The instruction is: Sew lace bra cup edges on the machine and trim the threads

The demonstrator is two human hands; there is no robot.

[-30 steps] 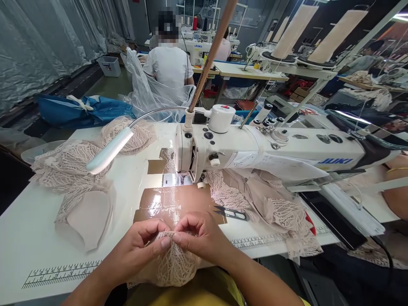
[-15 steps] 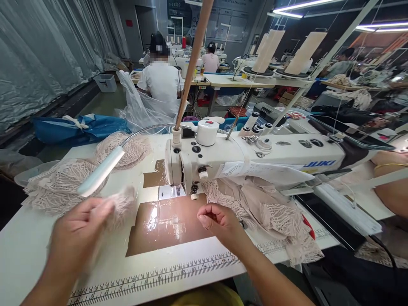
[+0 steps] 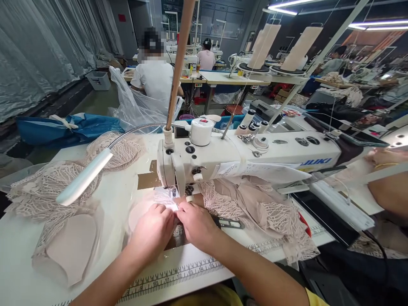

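Note:
Both my hands are together just in front of the needle of the white sewing machine (image 3: 204,155). My left hand (image 3: 151,231) is closed on the near edge of a beige lace cup piece (image 3: 136,214), which lies partly under the presser foot (image 3: 173,192). Opposite it, my right hand (image 3: 196,225) pinches the same edge, its fingertips almost touching the left ones. The fingers cover most of that edge. Near my right wrist lies a dark flat tool with a slot (image 3: 231,223), partly hidden. Another beige cup piece (image 3: 72,246) rests at the left on the table.
Lace piles (image 3: 52,187) lie at the left beneath a lamp (image 3: 84,176) on a bendable neck. More lace fabric (image 3: 251,199) is bunched right of the needle. A printed ruler (image 3: 178,276) runs along the table's front edge. A co-worker (image 3: 156,83) sits ahead.
My left hand has moved right from the lace pile to the needle, and my right hand has come in to meet it. A lace cup piece now lies under the foot, another at lower left.

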